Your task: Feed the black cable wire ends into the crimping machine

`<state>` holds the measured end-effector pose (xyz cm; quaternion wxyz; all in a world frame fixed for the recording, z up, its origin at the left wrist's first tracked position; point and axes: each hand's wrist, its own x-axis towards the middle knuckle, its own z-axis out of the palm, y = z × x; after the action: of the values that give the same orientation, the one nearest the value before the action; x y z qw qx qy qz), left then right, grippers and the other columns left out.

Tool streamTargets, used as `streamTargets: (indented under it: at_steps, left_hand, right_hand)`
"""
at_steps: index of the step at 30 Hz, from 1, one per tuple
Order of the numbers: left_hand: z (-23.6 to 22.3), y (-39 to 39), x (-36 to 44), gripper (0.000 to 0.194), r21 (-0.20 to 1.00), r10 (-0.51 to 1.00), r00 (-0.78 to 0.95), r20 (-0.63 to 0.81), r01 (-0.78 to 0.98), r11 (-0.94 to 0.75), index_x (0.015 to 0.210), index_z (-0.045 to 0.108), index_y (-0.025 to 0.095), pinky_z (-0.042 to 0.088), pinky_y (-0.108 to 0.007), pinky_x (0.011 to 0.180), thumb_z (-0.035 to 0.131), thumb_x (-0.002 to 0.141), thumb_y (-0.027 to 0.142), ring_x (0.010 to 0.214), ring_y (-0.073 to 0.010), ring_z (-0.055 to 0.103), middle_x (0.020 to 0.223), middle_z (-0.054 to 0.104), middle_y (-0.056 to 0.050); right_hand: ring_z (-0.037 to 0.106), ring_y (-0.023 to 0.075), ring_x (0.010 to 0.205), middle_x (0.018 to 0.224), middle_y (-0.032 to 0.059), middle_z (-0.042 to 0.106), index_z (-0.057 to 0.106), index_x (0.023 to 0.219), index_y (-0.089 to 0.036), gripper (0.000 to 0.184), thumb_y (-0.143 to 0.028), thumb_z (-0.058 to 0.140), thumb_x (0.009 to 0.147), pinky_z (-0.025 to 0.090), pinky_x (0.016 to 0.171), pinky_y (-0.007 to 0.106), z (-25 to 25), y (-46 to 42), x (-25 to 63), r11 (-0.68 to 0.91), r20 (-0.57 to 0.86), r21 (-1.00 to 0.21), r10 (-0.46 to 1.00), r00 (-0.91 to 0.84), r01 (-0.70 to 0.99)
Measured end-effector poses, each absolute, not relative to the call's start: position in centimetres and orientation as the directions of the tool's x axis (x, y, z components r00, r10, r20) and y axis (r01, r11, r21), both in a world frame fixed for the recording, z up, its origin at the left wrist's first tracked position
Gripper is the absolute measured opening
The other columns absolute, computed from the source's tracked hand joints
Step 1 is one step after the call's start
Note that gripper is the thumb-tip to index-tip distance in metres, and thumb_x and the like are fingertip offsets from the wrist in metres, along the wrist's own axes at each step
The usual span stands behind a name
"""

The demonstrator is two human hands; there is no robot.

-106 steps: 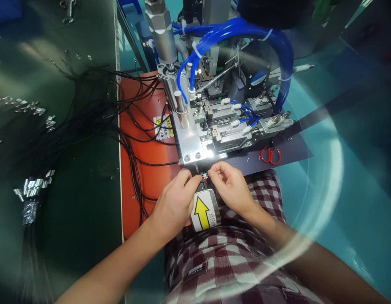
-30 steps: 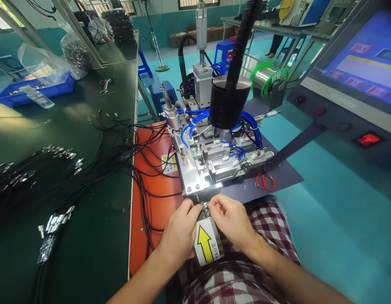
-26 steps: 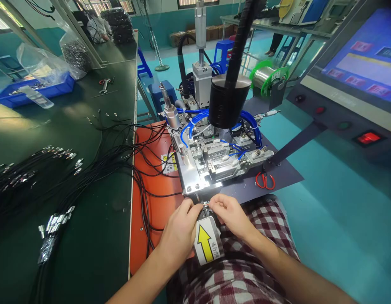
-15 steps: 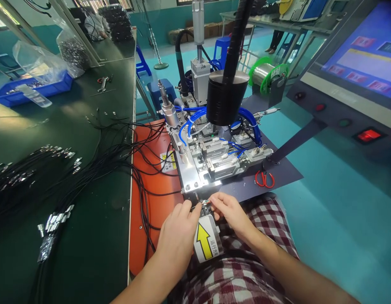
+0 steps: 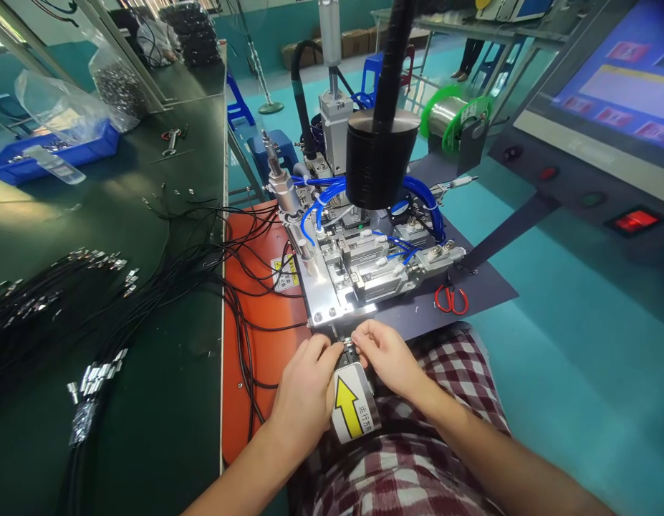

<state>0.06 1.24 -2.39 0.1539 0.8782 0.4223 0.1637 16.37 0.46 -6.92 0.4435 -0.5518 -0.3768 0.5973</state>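
At the front edge of a metal bench machine [image 5: 324, 301], both hands meet over a small metal slot. My left hand [image 5: 304, 376] is closed, thumb and forefinger pinching what looks like a black cable's end; the fingers mostly cover it. From the right, my right hand [image 5: 388, 358] pinches at the same spot, its thumb and forefinger on a tiny piece too small to make out. Just below the fingertips is a white plate with a yellow arrow [image 5: 349, 408]. Many black cables [image 5: 246, 322] hang over the orange board left of my left hand.
Bundled cables with metal connectors [image 5: 98, 373] lie on the dark green table [image 5: 165, 416]. Red-handled snips [image 5: 450, 299] rest on the machine's base plate. A black cylinder [image 5: 382, 161] overhangs the machine. A control screen [image 5: 616, 86] stands right, a green wire spool [image 5: 453, 118] behind.
The hands stay at the same slot with only slight finger shifts; the right fingertips have moved a little up and left. The whole view has shifted slightly.
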Motion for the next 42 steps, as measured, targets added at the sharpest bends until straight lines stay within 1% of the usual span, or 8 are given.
streamTargets:
  at_steps: [3, 10, 16, 21, 26, 30, 37, 42]
  left_hand:
    - [-2.5, 1.2, 0.1, 0.027, 0.414, 0.787, 0.595, 0.163, 0.683, -0.602, 0.101, 0.063, 0.013, 0.054, -0.033, 0.071, 0.041, 0.087, 0.009, 0.080, -0.0205, 0.057, 0.088, 0.058, -0.009]
    - [-2.7, 1.2, 0.1, 0.026, 0.447, 0.791, 0.586, 0.174, 0.669, -0.594, 0.098, 0.063, 0.014, 0.054, -0.031, 0.070, 0.042, 0.086, 0.007, 0.080, -0.0195, 0.057, 0.089, 0.059, -0.009]
    - [-2.8, 1.2, 0.1, 0.027, 0.476, 0.795, 0.576, 0.190, 0.654, -0.588, 0.098, 0.063, 0.015, 0.055, -0.032, 0.072, 0.040, 0.086, 0.007, 0.081, -0.0192, 0.057, 0.090, 0.059, -0.008]
    - [-3.1, 1.3, 0.1, 0.028, 0.500, 0.795, 0.569, 0.209, 0.637, -0.587, 0.101, 0.062, 0.015, 0.055, -0.032, 0.074, 0.039, 0.087, 0.007, 0.083, -0.0192, 0.058, 0.091, 0.060, -0.009]
    - [-3.4, 1.3, 0.0, 0.028, 0.515, 0.798, 0.563, 0.216, 0.628, -0.583, 0.102, 0.061, 0.015, 0.054, -0.032, 0.074, 0.040, 0.086, 0.006, 0.084, -0.0195, 0.058, 0.092, 0.060, -0.009]
    - [-3.6, 1.2, -0.1, 0.026, 0.521, 0.805, 0.545, 0.234, 0.629, -0.577, 0.101, 0.061, 0.015, 0.054, -0.033, 0.075, 0.040, 0.087, 0.007, 0.084, -0.0195, 0.057, 0.092, 0.060, -0.008]
    - [-3.6, 1.1, 0.0, 0.027, 0.520, 0.804, 0.548, 0.233, 0.628, -0.579, 0.103, 0.061, 0.014, 0.053, -0.033, 0.076, 0.041, 0.087, 0.007, 0.086, -0.0195, 0.057, 0.093, 0.059, -0.009]
    - [-3.7, 1.2, -0.1, 0.027, 0.499, 0.787, 0.563, 0.252, 0.622, -0.604, 0.105, 0.061, 0.013, 0.054, -0.033, 0.076, 0.041, 0.088, 0.007, 0.087, -0.0199, 0.057, 0.094, 0.060, -0.010]
  right_hand:
    - [0.041, 0.0094, 0.045, 0.049, -0.0059, 0.049, 0.050, 0.062, -0.019, 0.035, -0.048, 0.062, 0.076, 0.031, 0.050, 0.024, -6.6, 0.7, 16.4, -0.424, -0.414, -0.871, 0.906, -0.094, -0.247]
    - [0.045, 0.0091, 0.047, 0.056, -0.0041, 0.052, 0.052, 0.062, -0.017, 0.041, -0.055, 0.061, 0.075, 0.031, 0.050, 0.024, -6.5, 0.5, 16.4, -0.433, -0.415, -0.850, 0.901, -0.124, -0.299]
    - [0.042, 0.0103, 0.048, 0.051, -0.0065, 0.047, 0.051, 0.066, -0.019, 0.034, -0.049, 0.062, 0.078, 0.033, 0.052, 0.025, -6.9, 0.0, 16.1, -0.313, -0.314, -0.920, 0.949, -0.033, -0.238]
    - [0.045, 0.0117, 0.049, 0.051, -0.0061, 0.048, 0.050, 0.070, -0.020, 0.032, -0.049, 0.058, 0.080, 0.035, 0.052, 0.026, -6.6, 0.0, 16.2, -0.292, -0.293, -0.946, 0.956, -0.016, -0.141]
    - [0.042, 0.0107, 0.047, 0.049, -0.0061, 0.048, 0.051, 0.067, -0.019, 0.034, -0.050, 0.061, 0.077, 0.032, 0.051, 0.025, -7.0, 0.1, 16.2, -0.361, -0.356, -0.900, 0.932, -0.068, -0.244]
    - [0.045, 0.0097, 0.048, 0.057, -0.0050, 0.050, 0.051, 0.067, -0.018, 0.037, -0.052, 0.061, 0.077, 0.033, 0.052, 0.025, -7.1, 0.3, 16.2, -0.377, -0.366, -0.878, 0.926, -0.093, -0.296]
    - [0.047, 0.0106, 0.048, 0.057, -0.0051, 0.048, 0.050, 0.066, -0.019, 0.032, -0.046, 0.059, 0.080, 0.035, 0.052, 0.026, -7.1, 0.6, 16.0, -0.334, -0.335, -0.920, 0.942, -0.029, -0.203]
    - [0.050, 0.0126, 0.049, 0.054, -0.0057, 0.048, 0.050, 0.073, -0.021, 0.023, -0.040, 0.052, 0.087, 0.036, 0.051, 0.026, -6.7, 0.1, 16.1, -0.240, -0.240, -0.971, 0.970, 0.032, -0.005]
